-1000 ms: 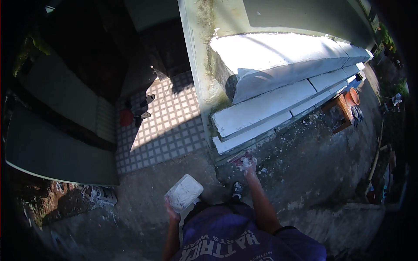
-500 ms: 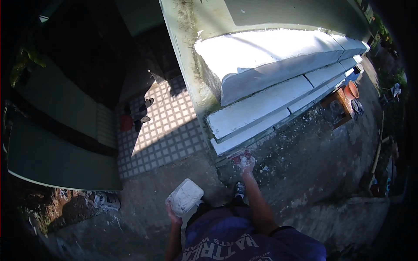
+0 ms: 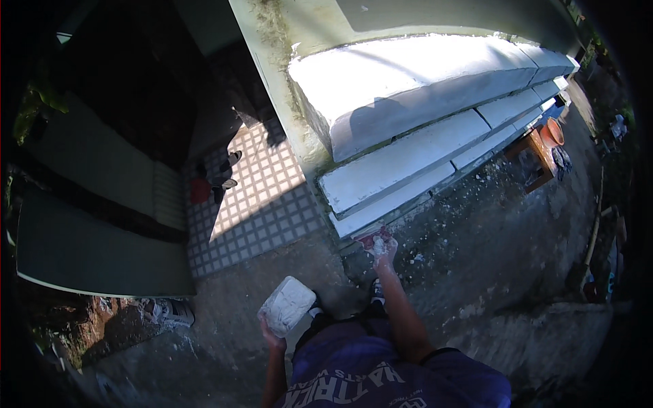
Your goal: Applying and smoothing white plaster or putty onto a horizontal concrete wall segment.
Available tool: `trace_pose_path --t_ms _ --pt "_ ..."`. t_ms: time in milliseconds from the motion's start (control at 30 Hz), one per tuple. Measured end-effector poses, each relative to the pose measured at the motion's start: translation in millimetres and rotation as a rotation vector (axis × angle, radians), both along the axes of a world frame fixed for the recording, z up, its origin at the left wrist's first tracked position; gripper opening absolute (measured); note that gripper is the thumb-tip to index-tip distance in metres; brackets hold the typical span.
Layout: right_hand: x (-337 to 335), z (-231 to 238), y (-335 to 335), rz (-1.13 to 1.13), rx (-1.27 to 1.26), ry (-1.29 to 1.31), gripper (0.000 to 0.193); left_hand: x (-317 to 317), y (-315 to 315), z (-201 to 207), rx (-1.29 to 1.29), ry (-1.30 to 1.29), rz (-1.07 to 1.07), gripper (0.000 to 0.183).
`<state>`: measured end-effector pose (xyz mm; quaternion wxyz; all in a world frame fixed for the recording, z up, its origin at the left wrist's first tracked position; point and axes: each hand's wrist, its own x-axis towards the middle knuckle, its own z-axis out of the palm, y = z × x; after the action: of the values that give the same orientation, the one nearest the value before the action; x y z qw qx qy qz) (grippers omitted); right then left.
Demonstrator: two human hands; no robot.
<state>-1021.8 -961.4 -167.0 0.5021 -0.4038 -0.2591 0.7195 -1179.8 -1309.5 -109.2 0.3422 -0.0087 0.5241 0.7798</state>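
My left hand (image 3: 271,326) grips the side of a pale rectangular tub (image 3: 290,306) with white paste in it, held low in front of my body. My right arm reaches forward, and my right hand (image 3: 384,254), smeared with white, is closed on a flat reddish scraper (image 3: 368,238). The scraper is at the near left end of the lowest course of white blocks (image 3: 381,212); whether it touches them I cannot tell. Above that course, a wider white ledge (image 3: 408,163) and a big white upper block (image 3: 415,85) step up against the wall.
To the left is a tiled floor (image 3: 265,183) with dark footwear (image 3: 231,161) on it. A wooden frame (image 3: 537,163) and an orange pot (image 3: 551,132) stand at the far right. White crumbs dot the concrete ground (image 3: 469,251). A stained bucket (image 3: 173,313) lies at lower left.
My right hand has moved slightly up and left with the scraper along the block's lower edge. The tub stays almost in place in my left hand. The view has shifted a little.
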Motion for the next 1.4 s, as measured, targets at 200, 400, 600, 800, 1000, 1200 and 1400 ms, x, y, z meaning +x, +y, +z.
trace_pose_path --t_ms 200,400,600,800,1000,1200,1400 --pt "-18.1 -65.7 4.4 -0.061 -0.140 0.007 0.022 5.3 4.4 -1.7 -0.048 0.257 -0.111 0.054" --pt "3.8 -1.4 22.7 -0.083 0.087 0.022 0.025 6.4 2.9 4.0 -0.089 0.316 -0.110 0.055" --pt "26.5 -29.8 36.3 -0.130 0.099 -0.400 0.017 13.5 8.0 -1.1 -0.188 0.537 -0.158 0.057" --pt "1.2 -31.5 51.9 -0.041 -0.130 -0.046 0.017 17.9 27.9 10.7 -0.042 0.209 -0.119 0.052" --pt "43.2 -22.8 47.3 -0.057 0.162 -0.354 0.015 12.5 6.1 -46.8 -0.154 0.258 -0.106 0.059" --pt "25.4 -49.1 58.6 -0.015 0.059 -0.147 0.012 31.5 49.2 4.4 -0.072 0.138 -0.247 0.057" --pt "43.1 64.2 25.7 0.115 0.245 -0.162 0.018 39.9 72.5 10.7 -0.073 0.025 -0.230 0.058"
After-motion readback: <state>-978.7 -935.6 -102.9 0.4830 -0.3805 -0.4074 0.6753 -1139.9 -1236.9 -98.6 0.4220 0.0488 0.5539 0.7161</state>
